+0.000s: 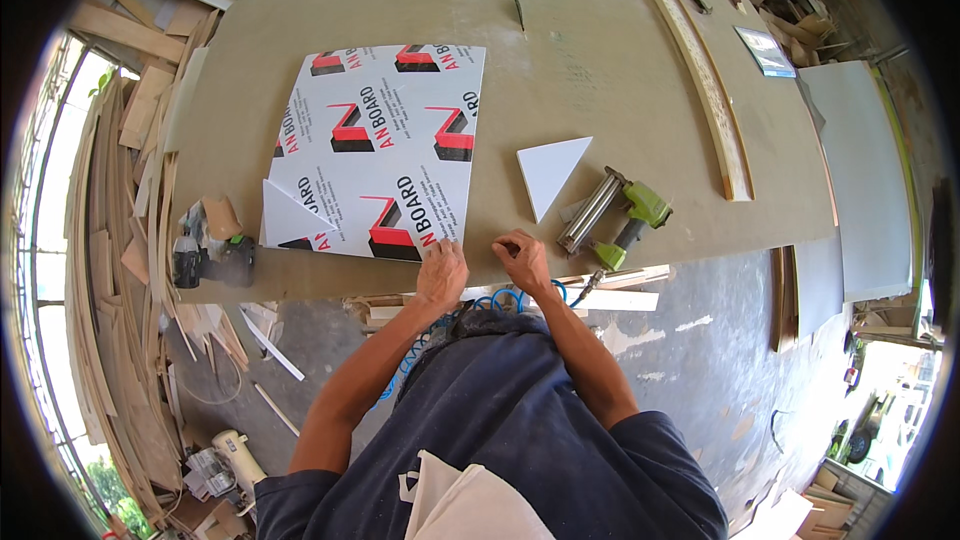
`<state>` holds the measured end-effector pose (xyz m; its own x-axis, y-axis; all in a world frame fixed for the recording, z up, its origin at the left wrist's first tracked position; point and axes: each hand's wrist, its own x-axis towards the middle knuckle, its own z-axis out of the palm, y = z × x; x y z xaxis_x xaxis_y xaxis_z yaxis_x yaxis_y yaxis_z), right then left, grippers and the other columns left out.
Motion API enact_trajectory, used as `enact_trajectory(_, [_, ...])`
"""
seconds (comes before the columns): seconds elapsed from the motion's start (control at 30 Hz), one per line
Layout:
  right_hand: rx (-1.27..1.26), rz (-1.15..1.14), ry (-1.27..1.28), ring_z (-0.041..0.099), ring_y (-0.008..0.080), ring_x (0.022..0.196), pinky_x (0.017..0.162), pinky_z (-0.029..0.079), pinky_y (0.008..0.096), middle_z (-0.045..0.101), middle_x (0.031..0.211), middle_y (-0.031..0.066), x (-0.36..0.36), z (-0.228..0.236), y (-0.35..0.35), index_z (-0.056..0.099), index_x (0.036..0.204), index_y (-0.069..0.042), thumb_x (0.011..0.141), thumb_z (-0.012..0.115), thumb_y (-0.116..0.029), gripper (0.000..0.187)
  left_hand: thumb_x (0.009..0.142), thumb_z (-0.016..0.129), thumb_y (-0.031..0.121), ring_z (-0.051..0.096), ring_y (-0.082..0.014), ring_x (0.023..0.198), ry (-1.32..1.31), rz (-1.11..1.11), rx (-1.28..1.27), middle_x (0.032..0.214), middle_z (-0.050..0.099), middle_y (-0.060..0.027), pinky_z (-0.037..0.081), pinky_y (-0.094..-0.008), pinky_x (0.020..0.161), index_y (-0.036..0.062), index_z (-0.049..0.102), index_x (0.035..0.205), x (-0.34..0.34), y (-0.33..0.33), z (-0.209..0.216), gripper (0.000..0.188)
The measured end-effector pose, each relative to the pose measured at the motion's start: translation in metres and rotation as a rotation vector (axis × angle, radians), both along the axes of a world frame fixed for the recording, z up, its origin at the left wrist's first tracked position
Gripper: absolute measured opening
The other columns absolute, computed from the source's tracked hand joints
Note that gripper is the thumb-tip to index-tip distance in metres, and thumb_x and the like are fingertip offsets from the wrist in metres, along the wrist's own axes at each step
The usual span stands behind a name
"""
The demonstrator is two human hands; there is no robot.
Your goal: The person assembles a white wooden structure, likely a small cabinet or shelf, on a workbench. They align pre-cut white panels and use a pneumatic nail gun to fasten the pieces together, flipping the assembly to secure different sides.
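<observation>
A large white board printed with a red and black pattern (330,165) lies flat on the worktable. My left hand (442,274) is closed at the board's near right corner, fingers against its edge. Just to the right, clear of the board, my right hand (523,262) is held low at the table edge with fingers curled into a pinch; what it holds, if anything, is too small to make out. A white triangular piece (553,172) lies beyond the right hand. Another white triangle (292,210) rests on the board's near left corner.
A green nail gun (615,220) lies right of my hands, with a blue coiled hose (505,297) below the table edge. A cordless drill (213,255) sits at the left. Farther off are a dark pen (519,12) and a long wooden strip (690,50).
</observation>
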<state>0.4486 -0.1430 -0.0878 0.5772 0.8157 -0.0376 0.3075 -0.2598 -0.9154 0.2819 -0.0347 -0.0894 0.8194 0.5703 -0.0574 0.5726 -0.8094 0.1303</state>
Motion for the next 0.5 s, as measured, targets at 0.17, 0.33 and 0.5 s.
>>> enact_trajectory(0.17, [0.083, 0.082, -0.023, 0.069, 0.0281, 0.077, 0.069, 0.055, 0.038, 0.071, 0.091, 0.0143, -0.002, -0.002, 0.005, 0.075, 0.097, -0.002, 0.088, 0.073, -0.007, 0.011, 0.093, 0.059, 0.008, 0.061, -0.039, 0.105, -0.191, -0.083, -0.055, 0.108, 0.059, -0.0223, 0.052, -0.0468, 0.093, -0.0044, 0.058, 0.105, -0.014, 0.036, 0.016, 0.018])
enact_trajectory(0.33, [0.268, 0.478, -0.492, 0.068, 0.0283, 0.095, 0.083, 0.054, 0.04, 0.07, 0.098, 0.0096, -0.011, 0.03, 0.021, 0.074, 0.092, -0.007, 0.087, 0.071, -0.009, 0.006, 0.096, 0.059, 0.005, 0.058, -0.0404, 0.105, -0.438, 0.032, -0.327, 0.107, 0.058, -0.019, 0.049, -0.0496, 0.089, 0.0001, 0.056, 0.107, -0.04, 0.064, 0.014, 0.012])
enact_trajectory(0.5, [0.181, 0.794, -0.838, 0.064, 0.024, 0.098, 0.09, 0.052, 0.038, 0.065, 0.095, 0.0053, -0.005, 0.024, 0.049, 0.071, 0.084, -0.01, 0.088, 0.065, -0.015, 0.008, 0.095, 0.063, 0.0, 0.063, -0.0331, 0.087, -0.662, 0.108, -0.522, 0.096, 0.059, -0.0151, 0.051, -0.0418, 0.078, -0.0015, 0.061, 0.102, -0.039, 0.064, 0.018, 0.007])
